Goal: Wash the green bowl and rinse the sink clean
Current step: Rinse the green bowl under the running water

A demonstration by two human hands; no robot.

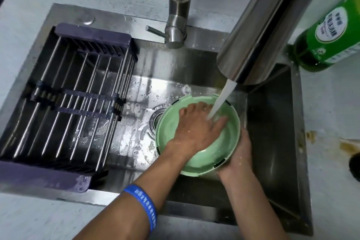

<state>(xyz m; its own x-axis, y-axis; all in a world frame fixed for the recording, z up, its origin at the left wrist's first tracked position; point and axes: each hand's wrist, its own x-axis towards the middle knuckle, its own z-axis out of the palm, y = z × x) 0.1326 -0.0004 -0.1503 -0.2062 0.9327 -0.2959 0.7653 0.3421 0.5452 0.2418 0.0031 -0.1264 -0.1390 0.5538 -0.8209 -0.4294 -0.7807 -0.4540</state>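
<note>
Right hand (pixel 236 159): fingers curled under the green bowl's near rim.
Left hand (pixel 196 124): fingers spread flat inside it.
Green bowl (pixel 218 146): tilted over the sink (pixel 272 122), near its right wall.
Water (pixel 220 99): falling from the tap (pixel 259 31) into the bowl.
Rack (pixel 72 103): filling the sink's left half.
Bottle (pixel 329 31): on the desk (pixel 331 113), far right.

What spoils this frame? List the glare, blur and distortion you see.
Head view: glare whitens the wet floor of the sink; the left hand inside the green bowl is slightly motion-blurred; the faucet spout looms oversized and soft, being close to the lens; wide-angle distortion bows the sink's edges and tilts the green bottle; the right wall lies in shadow.
</note>
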